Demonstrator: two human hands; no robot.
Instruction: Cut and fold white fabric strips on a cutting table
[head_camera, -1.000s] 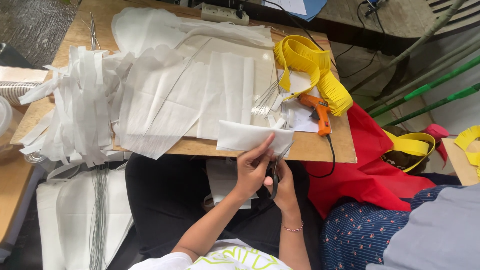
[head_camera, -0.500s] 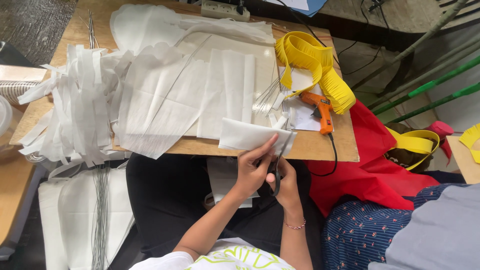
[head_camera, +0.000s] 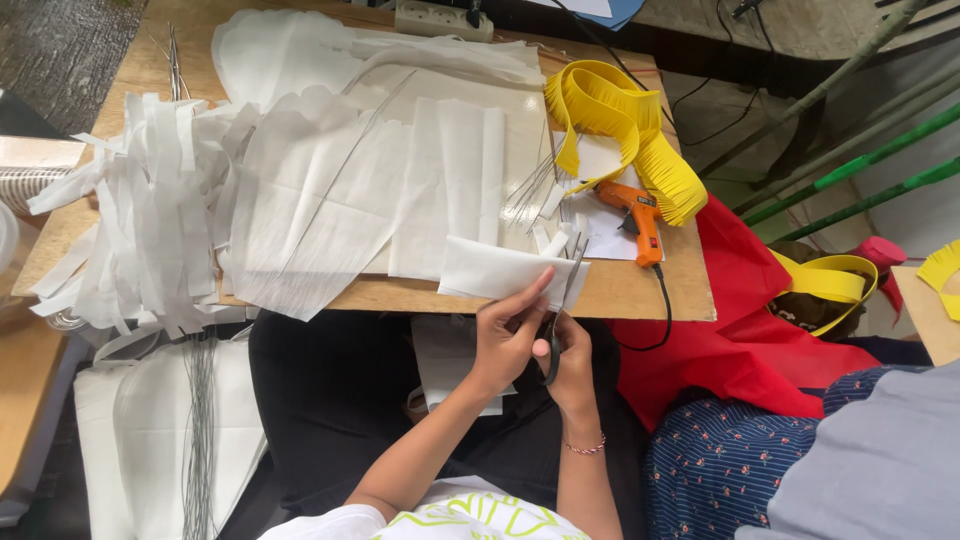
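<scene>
One folded white sheet (head_camera: 495, 270) sits at the centre of the work, held out over the near edge of the desk (head_camera: 640, 290) just above my lap. My left hand (head_camera: 505, 340) pinches its lower edge, the fingers (head_camera: 530, 292) closed on the sheet with the thumb underneath — a grip that, I judge, keeps the material taut and level so a blade can run through it cleanly. My right hand (head_camera: 570, 365) is wrapped round the handles of a pair of scissors (head_camera: 560, 310), fingers closed through the loops, and the blades point up into the right end of the sheet, where short narrow strips already stand apart like a fringe.

Working at the edge rather than on the desk makes sense to me: the top is crowded. Just behind the sheet lie larger white sheets (head_camera: 440, 180), some folded into panels, with thin wires (head_camera: 530, 185) fanned across them. To the left a heap of white cut strips (head_camera: 140, 220) hangs over the side. To the right, close enough to reach, an orange glue gun (head_camera: 640, 215) lies on a paper scrap, its cord trailing off the edge, and a coil of yellow fringed band (head_camera: 620, 125) curls beside it. Red cloth (head_camera: 750, 320) spreads on the floor past the desk, and a second bundle of wires (head_camera: 200, 430) lies on white material below left.
</scene>
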